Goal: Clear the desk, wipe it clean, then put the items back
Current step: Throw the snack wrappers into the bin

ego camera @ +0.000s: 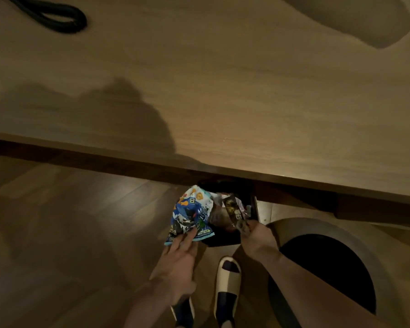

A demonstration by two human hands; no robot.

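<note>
The tabletop [246,95] is pale wood grain, filling the far half of the view, its near edge running from the left down toward the right. A black looped cable [64,18] lies flat on it at the far left corner. Below the near edge, over the floor, a crumpled blue-and-white snack wrapper [191,215] with orange and dark print hangs open, tilted, its near end touched by the straight fingers of the left hand [178,261]. Just right of it, a dark wrapper [234,213] with gold print stands upright, pinched at its near end by the right hand [256,240].
</note>
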